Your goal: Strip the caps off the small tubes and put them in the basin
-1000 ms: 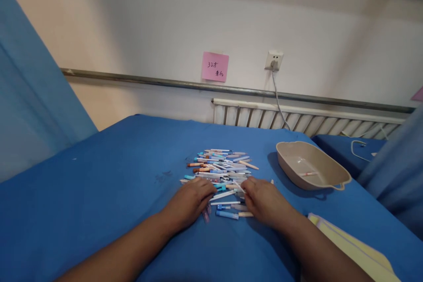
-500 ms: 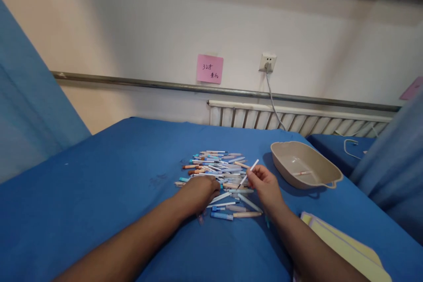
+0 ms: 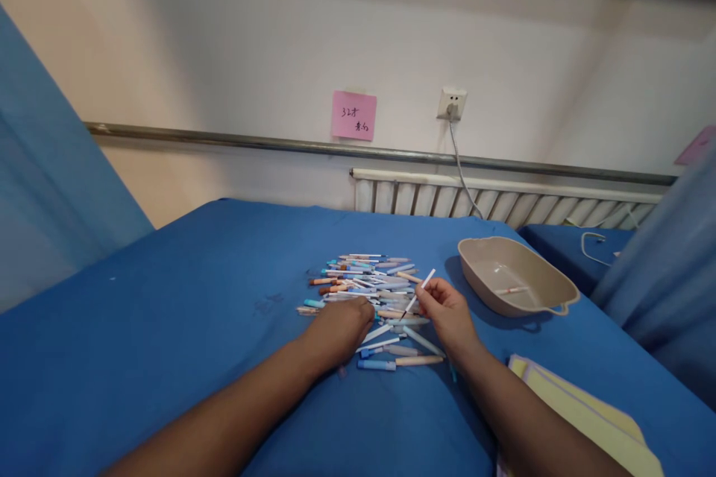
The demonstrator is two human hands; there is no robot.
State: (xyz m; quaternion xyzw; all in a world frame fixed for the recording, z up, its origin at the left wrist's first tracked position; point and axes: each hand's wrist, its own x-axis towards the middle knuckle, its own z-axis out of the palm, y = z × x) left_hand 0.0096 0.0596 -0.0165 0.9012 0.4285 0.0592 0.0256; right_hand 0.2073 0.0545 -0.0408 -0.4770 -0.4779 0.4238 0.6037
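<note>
A pile of pens and loose white refills (image 3: 369, 282) lies across the blue-covered surface. My right hand (image 3: 447, 309) is closed in a pinch around a slim white pen refill (image 3: 418, 294), its dark tip slanting down toward the pile. At the pile's left side, my left hand (image 3: 344, 324) has its fingers curled down among the pens; what they grip, if anything, is hidden. Just right of those fingers rests another white refill (image 3: 383, 343). A pen with a blue grip and a peach barrel (image 3: 418, 361) lies at the near edge of the pile.
To the right stands a beige basin (image 3: 517, 268) with a thin pen-like piece (image 3: 511, 291) inside. Folded yellow cloth (image 3: 582, 417) lies by my right forearm. Behind the bed are a radiator (image 3: 425, 197), a metal rail and a plugged-in socket (image 3: 451, 103). Curtains hang on both sides.
My left hand has shifted slightly to the right, and the white refill beside it now lies at a steeper slant. My right hand still pinches its refill in nearly the same place.
</note>
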